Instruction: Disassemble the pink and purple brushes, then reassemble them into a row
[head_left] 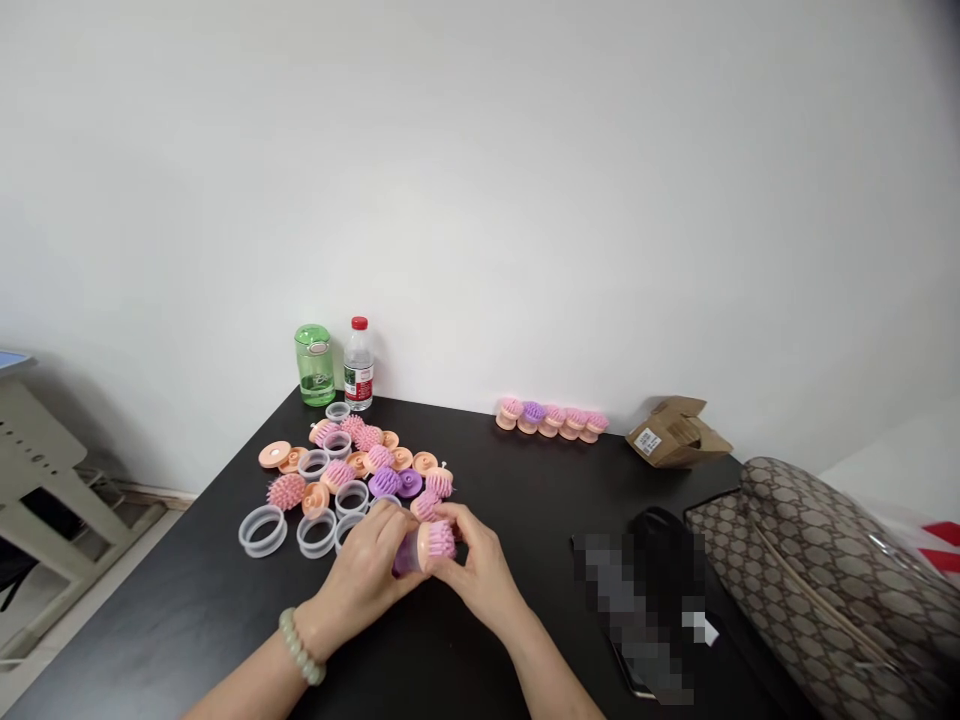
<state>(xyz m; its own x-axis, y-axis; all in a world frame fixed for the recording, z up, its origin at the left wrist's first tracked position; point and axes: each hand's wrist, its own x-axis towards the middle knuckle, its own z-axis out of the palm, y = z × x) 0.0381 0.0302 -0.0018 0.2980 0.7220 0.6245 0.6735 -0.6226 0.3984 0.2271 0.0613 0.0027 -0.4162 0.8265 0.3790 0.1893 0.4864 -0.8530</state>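
The brush (436, 541) was nearer the viewer than the bottle (359, 366), the right hand's (480, 568) fingers pinching it, the left hand's (369, 555) fingers curled beside it.

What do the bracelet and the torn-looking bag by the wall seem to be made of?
Bracelet: probably polished stone, maybe glass; its pale green beads look smooth and slightly glossy. Bag: likely matte brown kraft paper, judging by its stiff creases.
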